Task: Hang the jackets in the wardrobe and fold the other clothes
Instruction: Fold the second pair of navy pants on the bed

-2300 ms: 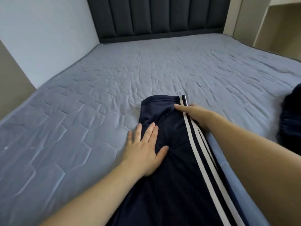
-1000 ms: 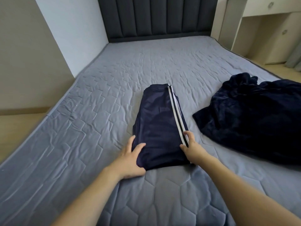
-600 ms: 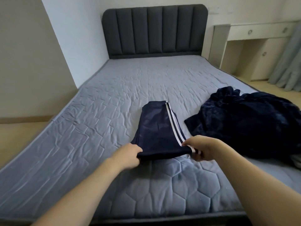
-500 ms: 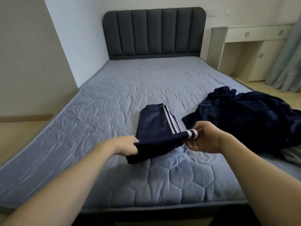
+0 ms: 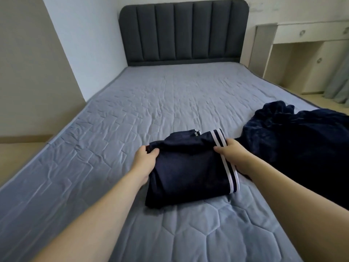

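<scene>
Navy track pants [image 5: 187, 171] with white side stripes lie doubled over into a short bundle on the blue quilted mattress [image 5: 151, 103], near its foot. My left hand [image 5: 145, 161] grips the bundle's left edge, thumb on top. My right hand [image 5: 233, 157] grips the striped right edge, thumb across the stripes. A dark navy fleece garment [image 5: 294, 146] lies crumpled on the mattress just right of the pants, behind my right forearm.
A dark grey padded headboard [image 5: 183, 31] stands at the far end. A wall corner [image 5: 62, 53] runs along the bed's left side. A cream desk with drawers [image 5: 309, 53] and a grey curtain [image 5: 340, 82] are at the far right.
Both hands took hold of the near end of the long folded pants, lifted it and carried it over toward the far end, halving the length. The view pulled back from the bed.
</scene>
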